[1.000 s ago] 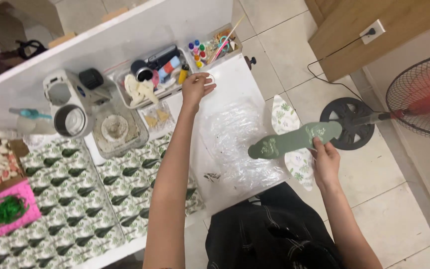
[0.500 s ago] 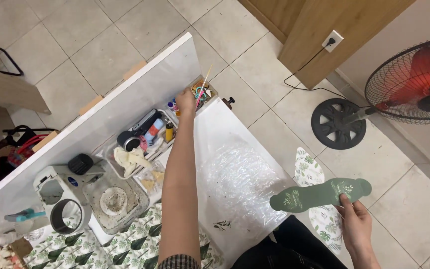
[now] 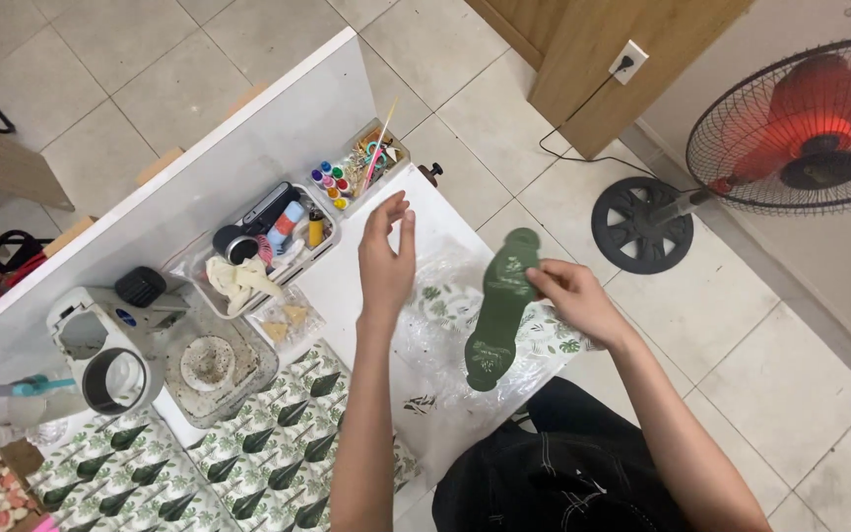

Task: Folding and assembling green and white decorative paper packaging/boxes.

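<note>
My right hand (image 3: 571,297) grips a long dark green insole-shaped piece (image 3: 500,308) near its upper end, holding it over the right part of the white table (image 3: 337,286). My left hand (image 3: 387,256) hovers open with fingers together and upright, palm toward the green piece, a short way left of it. It holds nothing. Under both hands lies crumpled clear plastic wrap (image 3: 445,335) over leaf-printed pieces.
A clear tray (image 3: 263,251) of small tools and a box of paint pots (image 3: 347,177) stand at the table's back. A white machine (image 3: 100,345) and a glass dish (image 3: 214,365) sit left. Leaf-patterned sheet (image 3: 209,463) covers the front left. A standing fan (image 3: 800,128) is on the floor, right.
My left hand has drawn back from the paint box toward me. My right hand has swung the green piece from lying sideways to upright and brought it left over the table.
</note>
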